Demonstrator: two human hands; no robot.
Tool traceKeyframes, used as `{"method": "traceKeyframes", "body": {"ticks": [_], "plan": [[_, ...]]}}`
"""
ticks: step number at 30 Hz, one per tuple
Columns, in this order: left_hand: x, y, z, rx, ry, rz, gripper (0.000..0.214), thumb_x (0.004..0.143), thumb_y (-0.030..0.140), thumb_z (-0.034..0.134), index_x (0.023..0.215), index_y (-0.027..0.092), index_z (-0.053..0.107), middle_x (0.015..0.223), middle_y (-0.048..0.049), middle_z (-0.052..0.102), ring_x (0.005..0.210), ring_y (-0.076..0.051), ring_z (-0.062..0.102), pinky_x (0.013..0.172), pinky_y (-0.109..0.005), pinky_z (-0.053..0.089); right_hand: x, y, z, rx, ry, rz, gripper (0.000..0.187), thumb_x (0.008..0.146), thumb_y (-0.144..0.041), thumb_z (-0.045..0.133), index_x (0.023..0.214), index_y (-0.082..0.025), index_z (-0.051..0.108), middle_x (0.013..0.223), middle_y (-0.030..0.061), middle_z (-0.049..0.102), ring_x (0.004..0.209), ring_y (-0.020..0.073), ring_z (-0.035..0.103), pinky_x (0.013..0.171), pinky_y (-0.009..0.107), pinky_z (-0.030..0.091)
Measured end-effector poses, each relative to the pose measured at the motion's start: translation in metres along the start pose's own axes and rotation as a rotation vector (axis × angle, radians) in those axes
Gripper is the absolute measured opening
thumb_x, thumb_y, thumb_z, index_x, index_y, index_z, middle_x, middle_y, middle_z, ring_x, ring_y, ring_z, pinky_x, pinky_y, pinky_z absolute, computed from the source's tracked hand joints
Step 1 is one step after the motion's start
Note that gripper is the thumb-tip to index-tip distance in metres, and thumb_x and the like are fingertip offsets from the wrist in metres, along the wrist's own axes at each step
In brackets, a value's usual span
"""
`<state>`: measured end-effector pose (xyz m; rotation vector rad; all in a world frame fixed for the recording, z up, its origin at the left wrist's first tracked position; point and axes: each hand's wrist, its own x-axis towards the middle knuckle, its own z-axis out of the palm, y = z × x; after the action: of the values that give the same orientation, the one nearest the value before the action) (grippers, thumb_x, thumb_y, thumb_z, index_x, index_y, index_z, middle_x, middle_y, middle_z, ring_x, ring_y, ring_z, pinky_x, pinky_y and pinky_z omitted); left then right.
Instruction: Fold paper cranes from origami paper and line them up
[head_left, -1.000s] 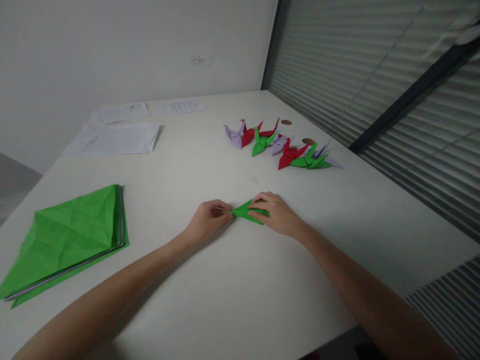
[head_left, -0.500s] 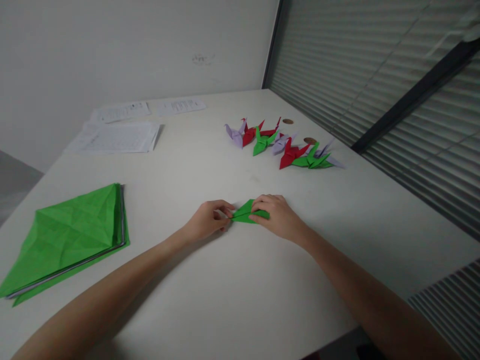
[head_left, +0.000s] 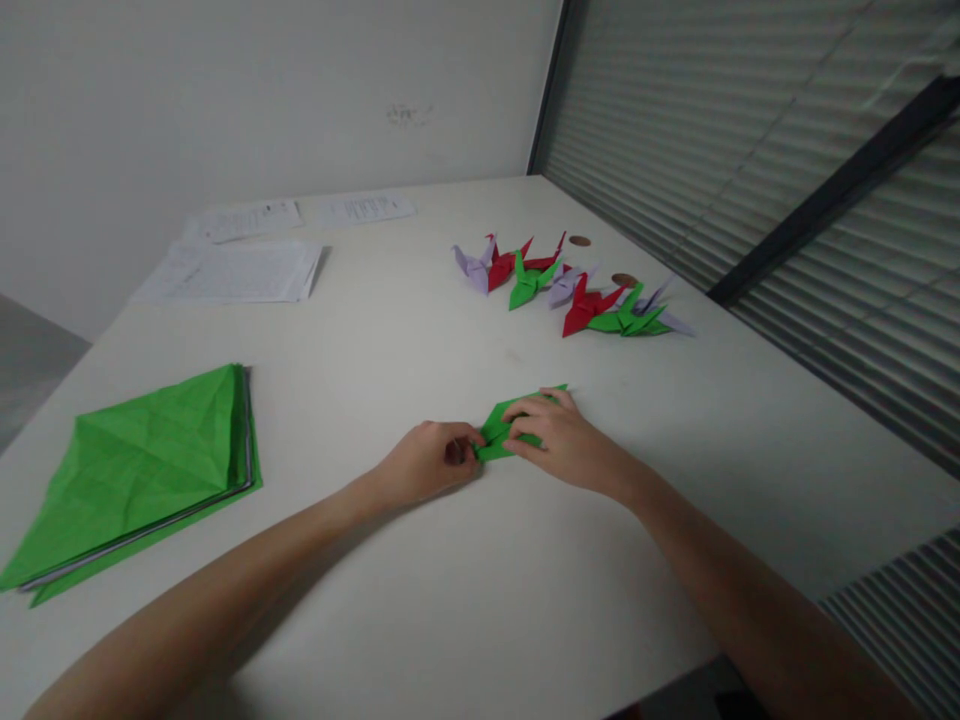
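Between my hands, on the white table (head_left: 405, 600), lies a folded piece of green origami paper (head_left: 498, 420). My left hand (head_left: 439, 460) pinches its near left end, thumb and forefinger together. My right hand (head_left: 555, 435) presses over the paper's right part with its fingers curled, and hides much of it. A thin green tip sticks out beyond the right hand's far fingers. Farther back on the right stands a group of folded paper cranes, among them a red crane (head_left: 589, 305), a green crane (head_left: 532, 282) and a lilac crane (head_left: 474, 268).
A stack of creased green paper sheets (head_left: 150, 440) lies at the left, with a grey-lilac sheet between the green ones. Printed papers (head_left: 240, 272) spread along the far left. Window blinds (head_left: 720, 150) border the table's right side. Two round brown spots (head_left: 624, 280) lie behind the cranes.
My left hand has shifted slightly right and nearer to me along the green paper's end. The paper has turned, and its far tip now shows past my right hand.
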<state>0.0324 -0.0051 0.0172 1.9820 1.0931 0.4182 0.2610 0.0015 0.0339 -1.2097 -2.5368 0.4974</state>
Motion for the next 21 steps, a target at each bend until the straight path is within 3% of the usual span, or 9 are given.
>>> {"method": "traceKeyframes", "body": {"ticks": [5, 15, 21], "plan": [[0.001, 0.003, -0.001, -0.012, -0.004, -0.005, 0.018, 0.078, 0.020, 0.057, 0.092, 0.018, 0.069, 0.067, 0.0010, 0.062, 0.059, -0.010, 0.051, 0.056, -0.021, 0.037, 0.002, -0.001, 0.005, -0.030, 0.026, 0.000, 0.017, 0.089, -0.024, 0.059, 0.074, -0.021, 0.066, 0.099, 0.0031, 0.070, 0.098, 0.0206, 0.063, 0.104, 0.052, 0.023], [0.000, 0.000, 0.002, 0.045, 0.036, 0.022, 0.026, 0.070, 0.014, 0.061, 0.094, 0.022, 0.059, 0.070, 0.0034, 0.061, 0.059, -0.011, 0.054, 0.057, -0.021, 0.038, 0.006, 0.001, 0.014, -0.054, 0.073, 0.005, 0.012, 0.086, -0.025, 0.064, 0.074, -0.022, 0.065, 0.095, 0.0019, 0.068, 0.096, 0.0200, 0.062, 0.103, 0.049, 0.025], [0.004, -0.009, -0.006, -0.122, -0.005, 0.025, 0.028, 0.072, 0.016, 0.064, 0.100, 0.018, 0.062, 0.078, 0.0007, 0.062, 0.059, -0.009, 0.054, 0.056, -0.020, 0.042, 0.007, 0.005, 0.017, -0.039, 0.084, 0.014, 0.010, 0.085, -0.025, 0.065, 0.076, -0.021, 0.064, 0.094, 0.0017, 0.067, 0.095, 0.0193, 0.062, 0.103, 0.047, 0.025]]}}
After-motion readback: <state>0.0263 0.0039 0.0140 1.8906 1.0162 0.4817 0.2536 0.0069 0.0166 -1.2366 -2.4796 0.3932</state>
